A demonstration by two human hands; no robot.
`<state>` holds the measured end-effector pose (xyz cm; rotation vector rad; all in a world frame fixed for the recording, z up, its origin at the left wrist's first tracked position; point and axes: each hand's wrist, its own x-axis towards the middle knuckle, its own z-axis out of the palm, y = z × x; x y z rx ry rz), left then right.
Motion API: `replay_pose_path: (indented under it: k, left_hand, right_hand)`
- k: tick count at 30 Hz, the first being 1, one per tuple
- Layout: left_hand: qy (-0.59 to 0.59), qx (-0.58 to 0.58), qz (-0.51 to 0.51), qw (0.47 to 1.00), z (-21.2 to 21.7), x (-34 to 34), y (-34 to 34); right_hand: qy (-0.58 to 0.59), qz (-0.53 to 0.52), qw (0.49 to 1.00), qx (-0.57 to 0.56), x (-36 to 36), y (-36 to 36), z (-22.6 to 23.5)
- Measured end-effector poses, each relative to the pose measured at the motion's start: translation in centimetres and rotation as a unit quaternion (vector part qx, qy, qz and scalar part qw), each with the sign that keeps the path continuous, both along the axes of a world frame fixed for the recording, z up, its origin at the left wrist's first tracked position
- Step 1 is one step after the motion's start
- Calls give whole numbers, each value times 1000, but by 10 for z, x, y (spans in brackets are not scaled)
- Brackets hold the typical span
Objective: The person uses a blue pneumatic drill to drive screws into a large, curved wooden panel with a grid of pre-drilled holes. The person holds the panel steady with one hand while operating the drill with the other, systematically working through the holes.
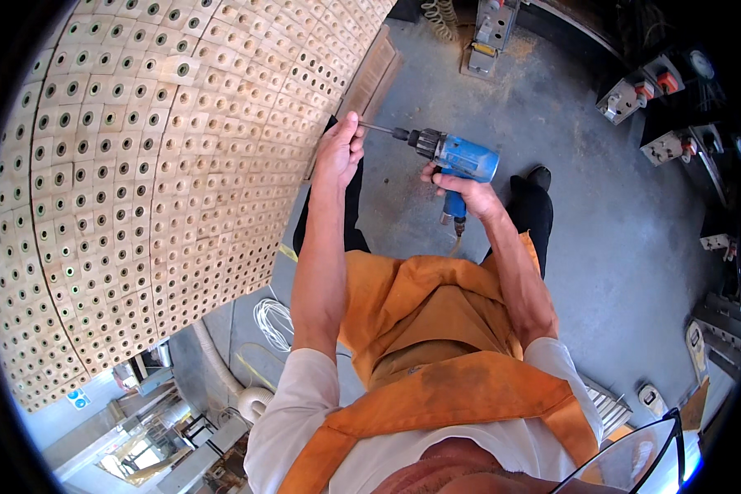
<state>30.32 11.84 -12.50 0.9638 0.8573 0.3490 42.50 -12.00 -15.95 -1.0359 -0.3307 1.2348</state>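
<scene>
The right hand (pixel 475 194) wraps its fingers around the blue, pistol-shaped drill (pixel 469 156); the left hand (pixel 339 152) pinches the tip of its slim metal shaft (pixel 379 128), pale, hole-studded wooden blocks (pixel 222 148) left of those fingers.

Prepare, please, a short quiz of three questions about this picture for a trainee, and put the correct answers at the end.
1. Multiple choice. What grips the blue drill?
A) the left hand
B) the right hand
C) both hands together

2. True or false. The long bit of the drill points away from the left hand.

3. Fill in the missing word. The wall of pale blocks on the person's left shows many rows of round ____.

Key:
1. B
2. False: the bit points toward the left hand, whose fingers are at its tip.
3. holes
</scene>
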Motion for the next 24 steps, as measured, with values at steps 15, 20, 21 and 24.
replay_pose_path:
  k: [15, 20, 21, 24]
  left_hand:
    - [-130, -106, 108, 980, -22, 19, 14]
    - [-140, -120, 93, 978, -17, 19, 13]
    - [-145, -125, 94, 977, -16, 20, 12]
    - [-158, -135, 99, 973, -17, 17, 11]
  right_hand:
    - [77, -65, 995, 18, -14, 52, 4]
    - [129, -74, 987, 52, -22, 54, -2]
    - [131, -76, 987, 53, -23, 56, -2]
    - [125, -79, 988, 49, -24, 61, -1]
